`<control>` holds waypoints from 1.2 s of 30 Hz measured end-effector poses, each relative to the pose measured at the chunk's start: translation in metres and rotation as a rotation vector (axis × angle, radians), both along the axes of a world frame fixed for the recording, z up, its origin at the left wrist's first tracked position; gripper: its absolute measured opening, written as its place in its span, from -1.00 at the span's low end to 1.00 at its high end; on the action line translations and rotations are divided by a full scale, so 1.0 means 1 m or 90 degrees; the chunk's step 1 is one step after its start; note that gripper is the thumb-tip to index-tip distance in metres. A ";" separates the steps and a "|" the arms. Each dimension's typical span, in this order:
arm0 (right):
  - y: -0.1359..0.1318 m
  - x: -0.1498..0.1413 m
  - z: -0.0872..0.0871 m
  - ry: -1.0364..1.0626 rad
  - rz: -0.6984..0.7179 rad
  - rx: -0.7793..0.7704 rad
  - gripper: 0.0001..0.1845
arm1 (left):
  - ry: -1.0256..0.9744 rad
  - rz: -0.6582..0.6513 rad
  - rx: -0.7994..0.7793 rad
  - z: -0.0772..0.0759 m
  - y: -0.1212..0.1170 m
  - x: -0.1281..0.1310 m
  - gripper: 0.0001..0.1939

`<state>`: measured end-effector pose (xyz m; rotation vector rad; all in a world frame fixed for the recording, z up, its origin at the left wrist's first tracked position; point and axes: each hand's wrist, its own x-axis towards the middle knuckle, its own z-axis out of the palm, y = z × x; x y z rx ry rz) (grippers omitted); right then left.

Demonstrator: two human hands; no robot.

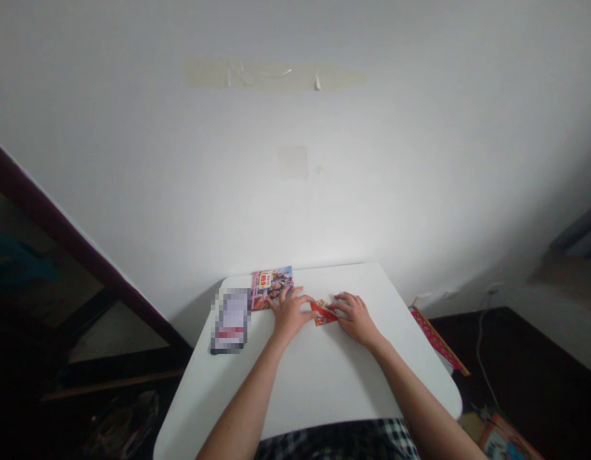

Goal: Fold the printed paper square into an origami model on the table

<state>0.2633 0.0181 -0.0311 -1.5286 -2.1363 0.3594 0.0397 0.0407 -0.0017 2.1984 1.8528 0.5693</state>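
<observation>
Folded red printed paper, its fold slanting from ten toward four o'clock on the white table, is held by the left hand at nine and the right hand at three.

A small, colourful printed paper is resting on the white table, showing a red-orange strip slanting across it.

Head-worn view, forward and down
</observation>
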 end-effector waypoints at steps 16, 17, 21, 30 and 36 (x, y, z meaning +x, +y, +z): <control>0.006 0.001 -0.015 0.046 -0.036 0.108 -0.59 | -0.014 0.001 0.034 0.006 -0.004 0.005 -0.70; 0.006 0.002 -0.016 0.053 -0.035 0.111 -0.61 | -0.018 -0.002 0.041 0.006 -0.005 0.005 -0.69; 0.011 0.002 -0.021 0.092 -0.034 0.127 -0.72 | -0.033 -0.018 0.082 0.004 -0.006 0.006 -0.68; 0.010 0.002 -0.021 0.183 -0.038 0.125 -0.74 | -0.055 -0.007 0.118 0.004 -0.006 0.007 -0.67; 0.010 0.003 -0.018 0.259 -0.084 0.175 -0.71 | -0.045 0.029 0.122 0.001 -0.002 0.005 -0.48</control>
